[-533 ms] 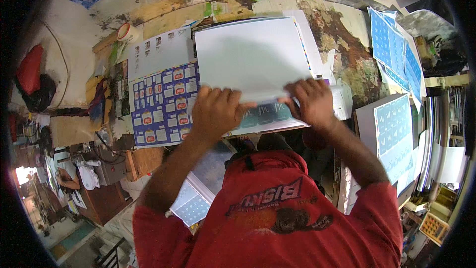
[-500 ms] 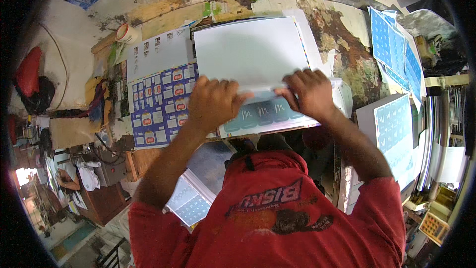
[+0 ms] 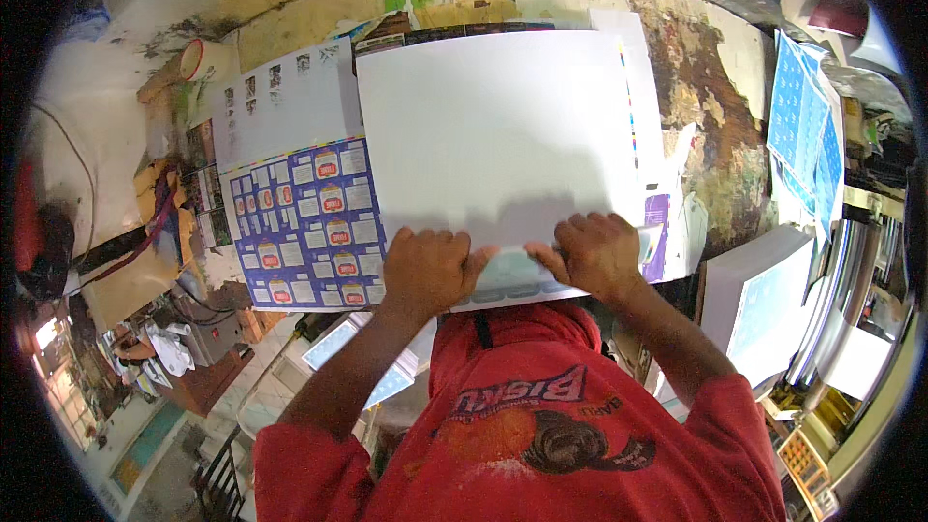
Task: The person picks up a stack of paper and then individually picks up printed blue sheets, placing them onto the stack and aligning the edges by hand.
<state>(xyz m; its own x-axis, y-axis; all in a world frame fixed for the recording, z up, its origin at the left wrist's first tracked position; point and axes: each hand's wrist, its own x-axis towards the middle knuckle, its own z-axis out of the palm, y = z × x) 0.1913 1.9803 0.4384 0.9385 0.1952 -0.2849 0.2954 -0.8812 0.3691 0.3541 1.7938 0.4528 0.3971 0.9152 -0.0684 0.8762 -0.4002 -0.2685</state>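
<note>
A large white paper sheet [image 3: 493, 126] lies on the worktable in front of me, with a strip of colour marks along its right side. My left hand [image 3: 428, 273] is closed on the sheet's near edge at the left, thumb pointing inward. On the same edge to the right, my right hand [image 3: 601, 256] is closed too, its thumb toward the other. Between and below the thumbs shows a teal printed strip [image 3: 512, 280], partly hidden by the hands. Fingertips under the knuckles cannot be seen.
Left of the sheet lies a blue printed sheet with red-and-white labels [image 3: 304, 222]. A white cup [image 3: 208, 60] stands at the far left. To the right are a thick paper stack [image 3: 754, 295] and blue printed sheets [image 3: 807, 126]. A person [image 3: 140, 353] is at the lower left.
Both hands have come nearer to me with the sheet's near edge. The white sheet now covers more of the teal print. The view has also shifted.
</note>
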